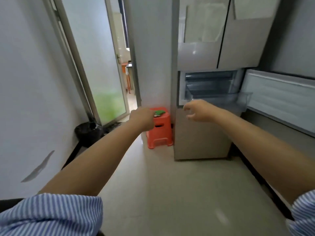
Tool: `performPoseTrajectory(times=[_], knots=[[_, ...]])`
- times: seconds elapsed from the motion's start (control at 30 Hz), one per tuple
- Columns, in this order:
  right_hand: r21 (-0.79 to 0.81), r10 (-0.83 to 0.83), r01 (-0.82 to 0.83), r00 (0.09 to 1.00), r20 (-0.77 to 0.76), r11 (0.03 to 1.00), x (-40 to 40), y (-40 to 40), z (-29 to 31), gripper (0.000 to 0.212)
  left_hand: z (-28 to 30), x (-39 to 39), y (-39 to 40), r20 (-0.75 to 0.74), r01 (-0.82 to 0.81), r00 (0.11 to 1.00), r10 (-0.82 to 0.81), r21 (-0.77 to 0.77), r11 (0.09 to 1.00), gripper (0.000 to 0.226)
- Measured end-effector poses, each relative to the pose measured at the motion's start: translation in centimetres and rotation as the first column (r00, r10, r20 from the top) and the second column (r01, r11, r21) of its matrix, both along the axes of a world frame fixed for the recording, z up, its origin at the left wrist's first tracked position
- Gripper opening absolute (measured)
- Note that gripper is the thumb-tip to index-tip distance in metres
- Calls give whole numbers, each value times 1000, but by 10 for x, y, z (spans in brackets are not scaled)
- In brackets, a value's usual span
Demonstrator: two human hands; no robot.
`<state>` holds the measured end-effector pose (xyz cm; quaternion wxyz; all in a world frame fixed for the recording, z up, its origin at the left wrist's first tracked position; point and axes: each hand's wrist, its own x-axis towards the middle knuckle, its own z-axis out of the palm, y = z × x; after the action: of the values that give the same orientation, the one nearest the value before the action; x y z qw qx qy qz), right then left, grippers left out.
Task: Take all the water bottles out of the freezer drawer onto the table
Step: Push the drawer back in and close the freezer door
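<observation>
Apparently early or near done: freezer drawer [219, 97] pulled out, no water bottles visible in it, tabletop out of view. Left hand [142, 119] fingers curled, empty; right hand [198, 110] fingers loosely apart, empty, near drawer's front.

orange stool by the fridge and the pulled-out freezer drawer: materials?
Orange stool: looks like moulded plastic, uniform saturated colour, slightly glossy, with a slot moulded into its side. Freezer drawer: seems clear, faintly tinted plastic; the compartment behind shows through its walls and the rim catches light. No bottles can be made out inside it; the picture is blurred.
</observation>
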<state>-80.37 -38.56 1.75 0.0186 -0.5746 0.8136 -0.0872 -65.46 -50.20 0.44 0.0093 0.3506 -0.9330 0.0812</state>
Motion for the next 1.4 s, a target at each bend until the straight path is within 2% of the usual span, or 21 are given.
performPoseTrajectory(times=[0.1, 0.3, 0.47, 0.6, 0.73, 0.8, 0.87, 0.9, 0.97, 1.07, 1.17, 1.2, 1.27, 1.33, 1.4], knots=[[17, -74, 74, 997, 19, 997, -75, 24, -6, 39, -7, -81, 8, -53, 79, 996, -77, 51, 996, 32], [61, -183, 180, 981, 58, 982, -185, 28, -26, 42, -31, -193, -5, 13, 122, 992, -124, 84, 989, 32], [119, -217, 206, 972, 92, 971, -255, -14, -53, 41, -51, -262, -54, 58, 156, 985, -161, 80, 984, 30], [121, -278, 264, 954, 117, 957, -313, -69, -68, 41, -59, -323, -111, 36, 161, 986, -165, 98, 982, 26], [115, -437, 422, 882, 176, 899, -367, -122, -77, 36, -73, -387, -158, 53, 186, 978, -202, 218, 958, 29], [78, -538, 542, 789, 297, 837, -393, -144, -87, 37, -86, -420, -181, -1, 183, 981, -192, 315, 931, 33], [80, -591, 636, 655, 471, 768, -417, -164, -97, 33, -100, -449, -202, -60, 160, 987, -148, 382, 910, 38], [102, -601, 674, 567, 564, 731, -427, -173, -103, 32, -105, -462, -210, -81, 155, 988, -134, 395, 905, 39], [158, -568, 749, 329, 755, 644, -445, -191, -113, 43, -115, -486, -226, -108, 164, 985, -132, 389, 907, 41], [207, -375, 825, 7, 927, 526, -471, -217, -127, 54, -126, -519, -247, -86, 199, 980, -181, 333, 922, 44], [222, -29, 919, -225, 974, 327, -495, -239, -144, 53, -141, -544, -265, -26, 273, 961, -276, 257, 927, 40], [247, 94, 932, -280, 955, 265, -501, -246, -149, 53, -144, -550, -270, 5, 328, 942, -337, 215, 920, 38], [262, 205, 948, -296, 933, 180, -512, -256, -163, 55, -149, -558, -280, 59, 432, 893, -446, 166, 887, 35], [236, 216, 955, -273, 938, 180, -523, -270, -171, 58, -150, -566, -299, 48, 425, 898, -436, 158, 891, 33], [246, 191, 946, -287, 939, 213, -536, -288, -171, 58, -151, -578, -320, -11, 336, 941, -338, 166, 927, 34]])
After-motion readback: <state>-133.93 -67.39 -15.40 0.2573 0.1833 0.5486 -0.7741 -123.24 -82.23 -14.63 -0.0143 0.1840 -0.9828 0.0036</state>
